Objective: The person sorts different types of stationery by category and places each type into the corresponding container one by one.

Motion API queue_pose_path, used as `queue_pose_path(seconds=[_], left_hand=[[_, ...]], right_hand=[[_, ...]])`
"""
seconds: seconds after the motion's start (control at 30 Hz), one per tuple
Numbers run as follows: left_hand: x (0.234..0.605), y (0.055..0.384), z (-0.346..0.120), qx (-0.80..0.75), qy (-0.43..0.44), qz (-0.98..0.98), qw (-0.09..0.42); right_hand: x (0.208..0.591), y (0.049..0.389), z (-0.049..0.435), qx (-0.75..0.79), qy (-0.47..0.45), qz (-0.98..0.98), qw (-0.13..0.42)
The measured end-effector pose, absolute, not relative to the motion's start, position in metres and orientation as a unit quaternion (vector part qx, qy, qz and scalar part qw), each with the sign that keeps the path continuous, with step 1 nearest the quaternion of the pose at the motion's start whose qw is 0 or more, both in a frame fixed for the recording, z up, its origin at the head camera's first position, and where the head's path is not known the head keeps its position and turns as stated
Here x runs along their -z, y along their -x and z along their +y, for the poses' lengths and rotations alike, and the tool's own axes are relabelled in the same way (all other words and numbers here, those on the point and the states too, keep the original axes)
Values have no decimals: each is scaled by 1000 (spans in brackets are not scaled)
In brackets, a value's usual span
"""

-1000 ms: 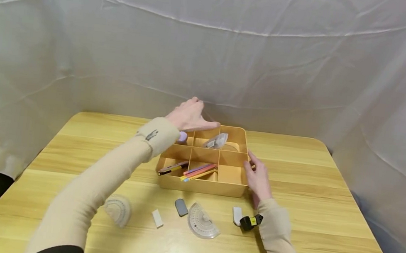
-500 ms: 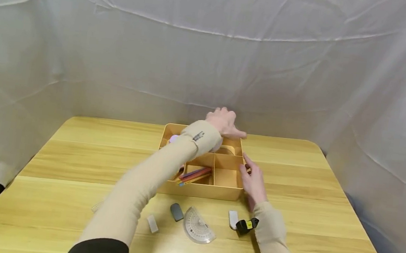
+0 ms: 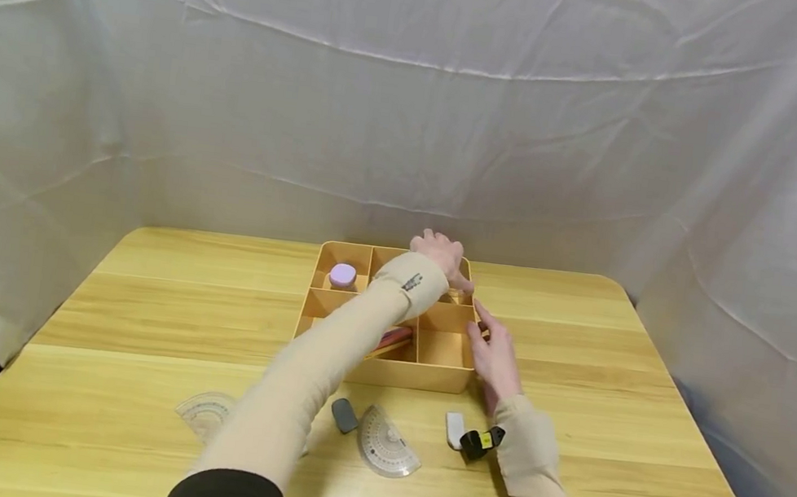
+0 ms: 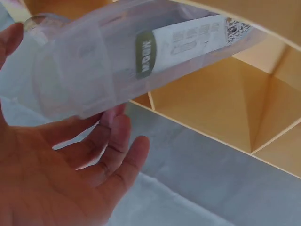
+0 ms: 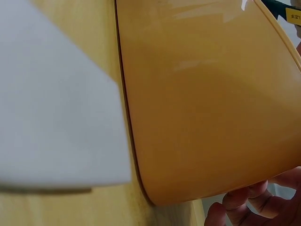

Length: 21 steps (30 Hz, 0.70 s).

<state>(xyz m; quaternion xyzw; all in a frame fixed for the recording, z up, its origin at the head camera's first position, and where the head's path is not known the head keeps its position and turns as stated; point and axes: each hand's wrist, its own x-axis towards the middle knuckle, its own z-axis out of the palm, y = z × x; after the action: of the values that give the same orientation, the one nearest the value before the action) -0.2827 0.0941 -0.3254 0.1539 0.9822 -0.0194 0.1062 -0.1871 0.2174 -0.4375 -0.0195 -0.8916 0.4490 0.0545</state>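
Note:
In the head view my left hand (image 3: 442,255) reaches into the back right of a tan compartment organizer (image 3: 399,374). A translucent plastic tube (image 4: 113,61) with a printed label fills much of the left wrist view, above my spread left fingers (image 4: 124,165). My thumb lies well apart from them, near a clear curved thing (image 4: 44,26); whether I touch it cannot be told. My right hand (image 3: 496,360) holds the organizer's right wall, its fingers bent at the back corner (image 5: 244,202). Under my left sleeve, colored pens (image 3: 393,342) are partly hidden.
A lavender-topped item (image 3: 342,276) sits in the back left compartment. In front of the organizer lie a clear protractor (image 3: 387,446), a second one (image 3: 205,413) partly covered by my sleeve, a dark grey eraser (image 3: 344,415) and a white eraser (image 3: 454,429).
My left hand has moved right and down from above the organizer's back middle to its back right compartment. The lavender-topped item is uncovered again. My right hand stays at the right wall.

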Motion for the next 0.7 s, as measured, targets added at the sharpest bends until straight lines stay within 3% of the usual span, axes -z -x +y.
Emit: queue_pose_path(seconds=[0.17,0.47,0.7], left_hand=[[321,271,84,37,-147,981,121],[294,261,35,-104,-172,976,81],[292,202,-38,-262,-269,926,43]], right_hand=[[438,190,214,-452,18,-890,60],[433,193,214,-463,6,-885,48],[428,193,225,-456,6,-888,57]])
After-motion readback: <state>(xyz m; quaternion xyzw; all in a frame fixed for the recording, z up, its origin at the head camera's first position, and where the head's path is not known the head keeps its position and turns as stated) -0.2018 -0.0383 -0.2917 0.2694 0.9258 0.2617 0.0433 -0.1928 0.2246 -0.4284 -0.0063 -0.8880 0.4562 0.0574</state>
